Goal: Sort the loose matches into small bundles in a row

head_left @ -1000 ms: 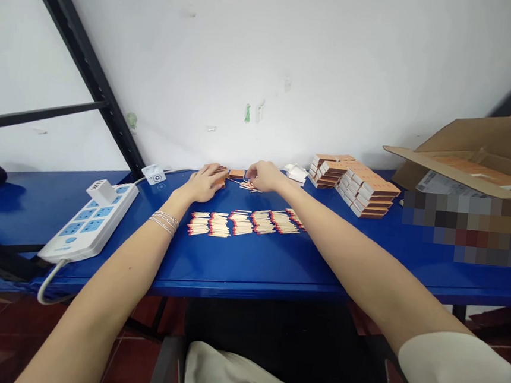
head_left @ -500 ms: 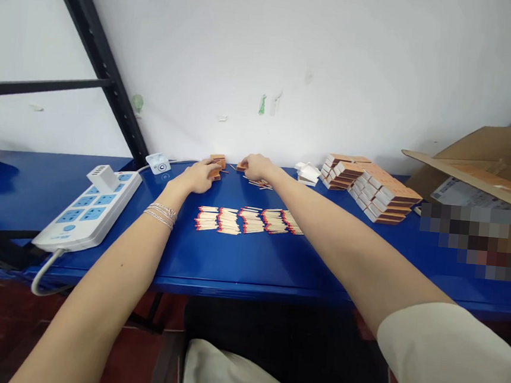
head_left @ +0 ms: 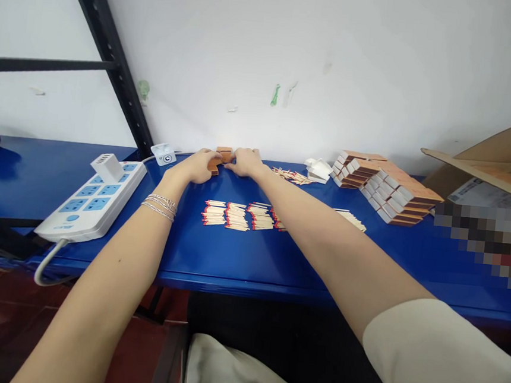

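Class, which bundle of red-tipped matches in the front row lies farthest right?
The bundle showing right of the right forearm; all the others lie left of that arm.

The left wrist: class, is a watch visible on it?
No, the left wrist wears only thin silver bangles.

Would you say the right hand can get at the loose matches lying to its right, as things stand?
Probably yes: the loose matches lie near the right hand on the blue table, with nothing visible standing between them.
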